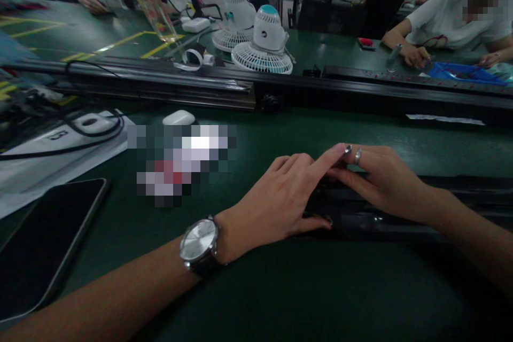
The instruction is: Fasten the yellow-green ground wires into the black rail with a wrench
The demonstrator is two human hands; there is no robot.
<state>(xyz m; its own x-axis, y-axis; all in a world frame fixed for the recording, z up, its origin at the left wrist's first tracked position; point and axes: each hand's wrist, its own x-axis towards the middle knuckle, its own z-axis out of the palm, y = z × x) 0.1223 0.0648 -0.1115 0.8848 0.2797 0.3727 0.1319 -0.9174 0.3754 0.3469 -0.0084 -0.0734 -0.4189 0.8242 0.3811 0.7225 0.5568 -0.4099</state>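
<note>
A long, glossy black object (385, 224) lies on the green tabletop in front of me; its exact kind I cannot make out. My left hand (280, 192), with a silver-faced watch (200, 240) at the wrist, is curled over its left end, thumb along the near side and fingers across the far side. My right hand (385, 176), wearing a ring (358, 156), rests over the same object with its fingers bent down onto it. The fingertips of both hands meet there, partly hiding what they grip.
At the left lie a large black phone (52, 246), white paper (24, 176) with cables, and a white rounded case (178, 117). A black metal rail (296, 91) crosses the table. Behind it are white fans (262, 43), a blue tray (452, 74), and co-workers.
</note>
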